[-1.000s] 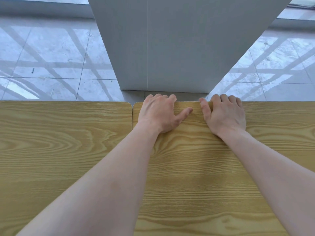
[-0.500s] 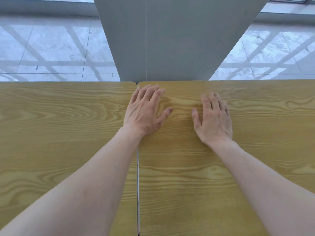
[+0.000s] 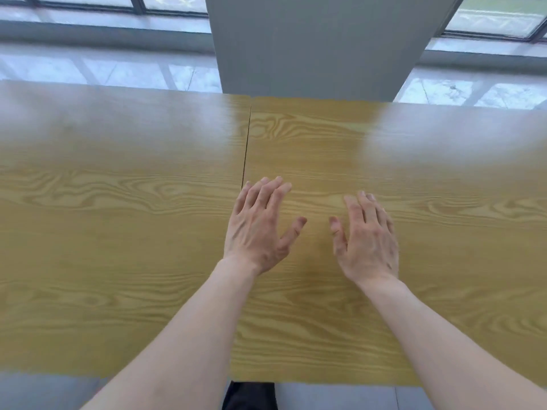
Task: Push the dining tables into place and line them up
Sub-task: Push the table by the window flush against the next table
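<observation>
Two wood-grain dining tables stand side by side, the left table (image 3: 103,220) and the right table (image 3: 458,232), with a thin dark seam between them running back to the far edge. Their far edges look level with each other. My left hand (image 3: 259,229) is over the right table just right of the seam, fingers apart, holding nothing. My right hand (image 3: 367,238) is beside it over the same table, fingers loosely spread, holding nothing. I cannot tell whether the palms touch the wood.
A wide grey pillar (image 3: 316,45) rises directly behind the seam, close to the tables' far edges. Glossy tiled floor (image 3: 103,72) and low windows lie on either side of it. Near the front edge, dark clothing (image 3: 250,396) shows below the tables.
Both hands have drawn back from the right table's far edge toward its middle. The view has tilted up and back, so both tables' full depth and their front edge show.
</observation>
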A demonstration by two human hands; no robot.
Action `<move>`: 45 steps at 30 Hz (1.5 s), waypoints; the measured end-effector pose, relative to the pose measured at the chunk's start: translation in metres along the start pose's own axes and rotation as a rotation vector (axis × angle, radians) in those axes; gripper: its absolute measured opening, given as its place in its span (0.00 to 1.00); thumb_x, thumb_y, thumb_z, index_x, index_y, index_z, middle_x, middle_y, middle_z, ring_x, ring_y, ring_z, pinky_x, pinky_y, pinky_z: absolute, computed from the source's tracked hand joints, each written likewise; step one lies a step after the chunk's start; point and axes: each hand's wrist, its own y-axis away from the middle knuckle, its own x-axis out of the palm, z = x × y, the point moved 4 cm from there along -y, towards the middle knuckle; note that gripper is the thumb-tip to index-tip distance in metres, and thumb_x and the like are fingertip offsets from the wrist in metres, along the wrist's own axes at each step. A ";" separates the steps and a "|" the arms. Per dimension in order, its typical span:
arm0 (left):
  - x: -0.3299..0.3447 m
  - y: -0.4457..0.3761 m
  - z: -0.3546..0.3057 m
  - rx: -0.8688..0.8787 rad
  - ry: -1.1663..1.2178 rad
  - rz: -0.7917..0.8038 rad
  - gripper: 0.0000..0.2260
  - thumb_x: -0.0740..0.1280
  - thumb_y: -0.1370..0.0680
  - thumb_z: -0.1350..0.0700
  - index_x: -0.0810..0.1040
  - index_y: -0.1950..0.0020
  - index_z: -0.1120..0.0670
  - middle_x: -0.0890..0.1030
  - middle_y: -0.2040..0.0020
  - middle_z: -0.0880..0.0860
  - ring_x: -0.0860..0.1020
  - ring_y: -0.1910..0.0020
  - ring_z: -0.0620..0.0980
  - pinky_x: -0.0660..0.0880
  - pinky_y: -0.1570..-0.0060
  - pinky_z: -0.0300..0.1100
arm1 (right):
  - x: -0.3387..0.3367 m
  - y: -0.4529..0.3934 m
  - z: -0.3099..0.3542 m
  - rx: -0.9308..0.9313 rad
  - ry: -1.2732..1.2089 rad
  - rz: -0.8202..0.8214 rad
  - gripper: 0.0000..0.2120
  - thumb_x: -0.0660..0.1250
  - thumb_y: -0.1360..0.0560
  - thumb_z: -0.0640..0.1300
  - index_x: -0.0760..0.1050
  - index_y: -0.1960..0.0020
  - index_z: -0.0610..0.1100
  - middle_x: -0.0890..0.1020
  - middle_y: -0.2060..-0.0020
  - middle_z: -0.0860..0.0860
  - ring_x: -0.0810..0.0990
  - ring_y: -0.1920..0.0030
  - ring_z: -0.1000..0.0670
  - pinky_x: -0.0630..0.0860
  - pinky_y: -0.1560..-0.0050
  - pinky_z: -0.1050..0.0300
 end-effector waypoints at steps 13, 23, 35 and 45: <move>0.059 0.151 -0.063 -0.003 -0.117 0.140 0.32 0.49 0.18 0.33 0.58 0.17 0.47 0.55 0.16 0.48 0.46 0.17 0.49 0.44 0.19 0.51 | 0.015 0.144 -0.050 -0.051 0.011 -0.021 0.33 0.48 0.18 0.63 0.65 0.22 0.44 0.62 0.20 0.44 0.55 0.18 0.45 0.52 0.19 0.44; 0.061 0.156 -0.055 0.086 -0.147 0.177 0.36 0.47 0.18 0.31 0.49 0.15 0.50 0.48 0.15 0.51 0.40 0.17 0.51 0.43 0.19 0.53 | 0.017 0.145 -0.044 -0.033 0.026 -0.043 0.36 0.50 0.19 0.67 0.62 0.21 0.44 0.61 0.19 0.45 0.53 0.18 0.46 0.51 0.19 0.43; 0.060 0.158 -0.042 0.105 -0.066 0.084 0.27 0.52 0.15 0.42 0.59 0.17 0.49 0.58 0.16 0.49 0.51 0.17 0.52 0.50 0.19 0.53 | 0.024 0.152 -0.032 0.008 0.049 0.013 0.44 0.48 0.22 0.73 0.54 0.18 0.42 0.54 0.18 0.43 0.46 0.17 0.45 0.46 0.18 0.43; 0.057 0.157 -0.037 0.113 -0.069 0.082 0.25 0.54 0.15 0.46 0.62 0.18 0.48 0.60 0.17 0.49 0.52 0.17 0.51 0.51 0.19 0.51 | 0.029 0.162 -0.019 0.039 0.085 0.061 0.48 0.46 0.23 0.74 0.49 0.17 0.40 0.48 0.17 0.41 0.42 0.17 0.43 0.46 0.19 0.41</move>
